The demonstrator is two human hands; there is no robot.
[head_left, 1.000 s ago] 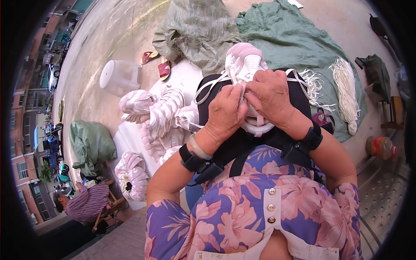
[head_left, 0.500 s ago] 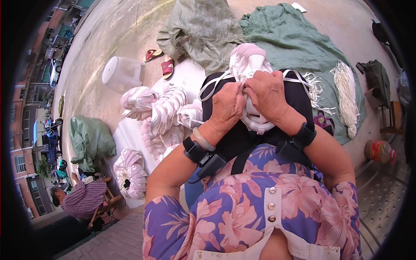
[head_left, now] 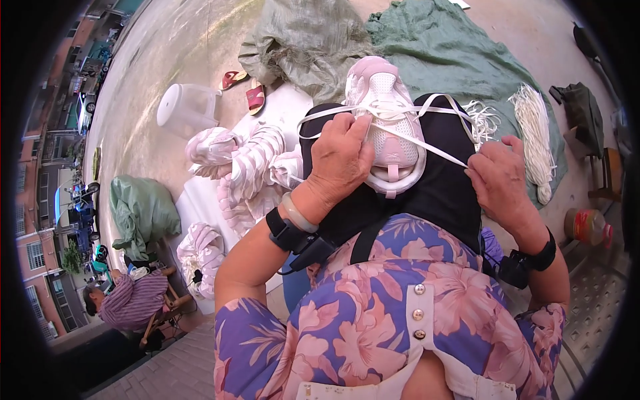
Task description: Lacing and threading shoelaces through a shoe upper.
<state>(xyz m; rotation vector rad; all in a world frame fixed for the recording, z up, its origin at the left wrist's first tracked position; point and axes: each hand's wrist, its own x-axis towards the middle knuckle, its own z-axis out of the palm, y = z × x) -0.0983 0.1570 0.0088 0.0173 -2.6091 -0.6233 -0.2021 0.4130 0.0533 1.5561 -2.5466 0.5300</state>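
A pink and white sneaker (head_left: 390,143) rests on my lap, its toe pointing away from me and its heel loop nearest my body. White shoelace (head_left: 430,145) crosses its upper and loops out on both sides over my black-covered legs. Beside the shoe's left edge, my left hand (head_left: 340,155) is closed, pinching the lace near the tongue. My right hand (head_left: 499,179), out to the right, grips a lace end between thumb and fingers. That strand runs taut from the middle of the shoe to my right hand.
Stacked pink and white shoes (head_left: 250,167) lie at left on a white sheet. Beyond are a white stool (head_left: 183,107), red slippers (head_left: 255,97) and a grey-green sack (head_left: 303,50). A bundle of white laces (head_left: 533,143) lies on green sheeting (head_left: 453,57). A person (head_left: 137,300) sits at far left.
My hands were together over the shoe's middle. The right hand has drawn away to the right with a lace end, and the left has shifted slightly left, uncovering the shoe.
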